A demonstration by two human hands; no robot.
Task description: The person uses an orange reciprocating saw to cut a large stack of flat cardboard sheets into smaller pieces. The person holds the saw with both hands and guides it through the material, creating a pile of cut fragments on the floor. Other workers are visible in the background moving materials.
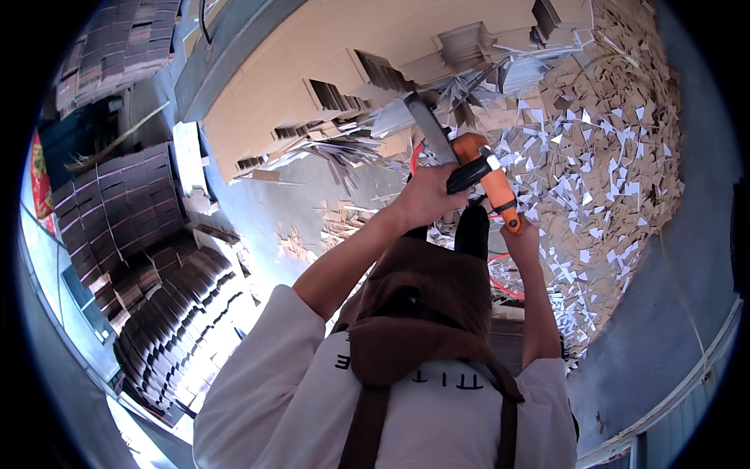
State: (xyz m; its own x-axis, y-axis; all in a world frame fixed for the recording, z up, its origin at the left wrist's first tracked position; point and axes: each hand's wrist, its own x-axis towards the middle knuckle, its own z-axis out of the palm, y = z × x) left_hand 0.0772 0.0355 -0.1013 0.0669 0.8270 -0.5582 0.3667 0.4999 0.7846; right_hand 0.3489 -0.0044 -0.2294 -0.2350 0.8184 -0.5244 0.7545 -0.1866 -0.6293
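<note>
Left hand (pixel 428 195) clamped on the black side handle, right hand (pixel 526 241) wrapped about the rear end, the person holds the orange tool (pixel 494 186) in front of the body. Most of the right hand's fingers are hidden, so their exact grip cannot be told. The grey bar (pixel 430 127) points far and left, its tip by the notched near edge of the board stack (pixel 273 94); whether they touch, I cannot tell. Bent strips (pixel 344 156) stick out along that edge to the left, and offcuts (pixel 609 195) cover the floor to the right.

To work well here, I would keep 2 hands on the tool, steer with the left and steady the rear with the right. The bar should meet the edge squarely, with light, even pressure, so sound board is not torn. The red hose (pixel 504 290) lies near the legs and could snag: best kept clear of the feet. Loose offcuts probably slide underfoot, so a firm stance matters.
</note>
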